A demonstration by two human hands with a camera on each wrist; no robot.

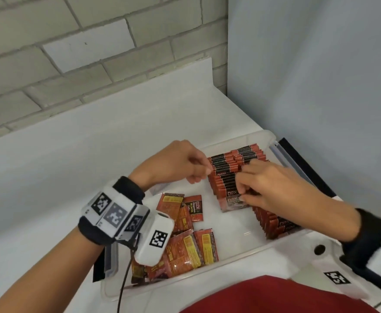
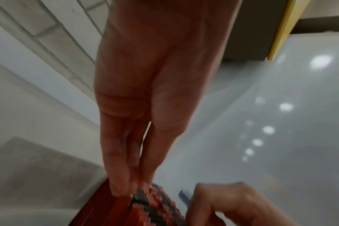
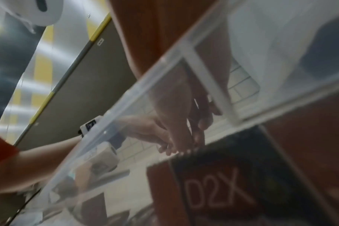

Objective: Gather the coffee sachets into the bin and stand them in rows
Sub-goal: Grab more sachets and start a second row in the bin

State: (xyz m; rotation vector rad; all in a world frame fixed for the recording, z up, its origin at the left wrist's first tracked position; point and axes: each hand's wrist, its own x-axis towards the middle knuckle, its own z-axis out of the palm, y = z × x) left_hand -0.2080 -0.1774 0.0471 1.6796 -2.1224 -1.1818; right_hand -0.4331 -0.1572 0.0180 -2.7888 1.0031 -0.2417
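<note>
A clear plastic bin point(image 1: 230, 222) sits on the white table. Red-and-black coffee sachets point(image 1: 225, 179) stand in packed rows along its right side, with another row point(image 1: 273, 222) nearer me. Several loose sachets point(image 1: 185, 247) lie flat in the bin's left part. My left hand point(image 1: 205, 171) pinches the left end of the standing row. In the left wrist view its thumb and fingertips point(image 2: 126, 186) meet on the sachet tops point(image 2: 159, 204). My right hand point(image 1: 241, 190) curls over the row from the right and grips a batch. Its fingertips point(image 3: 195, 137) show through the bin wall point(image 3: 145, 91).
A brick wall point(image 1: 72, 64) runs behind the table and a pale partition point(image 1: 320, 75) stands at the right. A white lid with a hole point(image 1: 320, 249) lies under my right forearm. A black edge point(image 1: 304, 166) borders the bin's right side. A cable point(image 1: 124, 279) hangs from my left wrist.
</note>
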